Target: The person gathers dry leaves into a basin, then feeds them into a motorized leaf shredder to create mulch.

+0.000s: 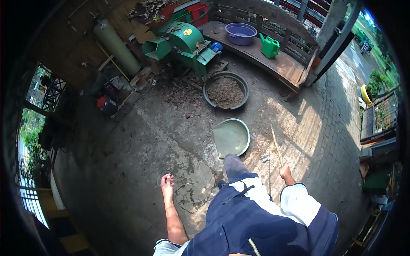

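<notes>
A thin wooden stick (276, 145) is gripped near its lower end in my right hand (285, 170) and points away from me. My left hand (167, 180) hangs over the concrete floor with its fingers curled in, and nothing shows in it. Just ahead of my leg lies a pale green round basin (234, 135) with one straight, cut-off side, like a scoop. Beyond it sits a dark round tub (246, 94) filled with brown shredded leaves (225, 91). Neither hand touches the basin or the tub.
A green shredding machine (183, 38) stands behind the tub, with dry leaves around it. The wooden bench (282, 66) holds a purple basin (241, 34) and a green watering can (269, 47). A tall gas cylinder (116, 47) leans at the left wall. Paving runs along the right.
</notes>
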Motion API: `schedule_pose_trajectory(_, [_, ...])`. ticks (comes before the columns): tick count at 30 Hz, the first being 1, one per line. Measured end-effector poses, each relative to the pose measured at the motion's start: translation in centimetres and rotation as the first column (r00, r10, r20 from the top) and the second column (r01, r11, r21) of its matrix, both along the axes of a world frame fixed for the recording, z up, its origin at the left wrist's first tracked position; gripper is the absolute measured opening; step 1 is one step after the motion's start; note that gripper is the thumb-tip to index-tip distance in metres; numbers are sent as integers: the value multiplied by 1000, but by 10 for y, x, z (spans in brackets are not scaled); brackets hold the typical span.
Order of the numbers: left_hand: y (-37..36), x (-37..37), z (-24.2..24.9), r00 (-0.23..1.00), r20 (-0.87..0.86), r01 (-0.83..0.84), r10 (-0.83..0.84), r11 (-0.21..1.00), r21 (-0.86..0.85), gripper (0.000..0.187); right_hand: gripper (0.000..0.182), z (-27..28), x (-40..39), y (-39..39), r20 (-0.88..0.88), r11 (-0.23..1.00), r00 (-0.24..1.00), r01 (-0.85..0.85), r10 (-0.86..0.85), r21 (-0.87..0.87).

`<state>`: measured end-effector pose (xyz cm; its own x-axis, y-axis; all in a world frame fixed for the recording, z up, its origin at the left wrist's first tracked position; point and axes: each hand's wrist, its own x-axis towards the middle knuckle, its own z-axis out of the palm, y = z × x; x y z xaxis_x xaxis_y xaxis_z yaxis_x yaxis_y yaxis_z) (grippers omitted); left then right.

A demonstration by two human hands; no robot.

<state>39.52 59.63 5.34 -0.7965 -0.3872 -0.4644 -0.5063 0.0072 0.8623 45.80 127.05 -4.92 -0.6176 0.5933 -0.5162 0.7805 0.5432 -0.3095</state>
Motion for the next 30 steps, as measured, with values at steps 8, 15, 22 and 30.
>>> schedule_pose_trajectory(8, [77,94,3,982,46,-186,185,982,11,33,33,-33,-137,-12,-117,984,985,-140,128,-109])
schedule_pose_trajectory(15, [164,77,-20,945,87,-321,315,943,81,31,26,27,-169,-3,-311,935,944,-207,113,-289])
schedule_pose_trajectory(22, [268,12,31,993,0,114,-114,992,54,39,39,16,-148,175,-3,900,900,-435,435,-17])
schedule_pose_trajectory(30, [334,-68,89,883,-157,446,-442,895,-13,34,34,-32,-104,241,-91,997,993,-73,70,-29])
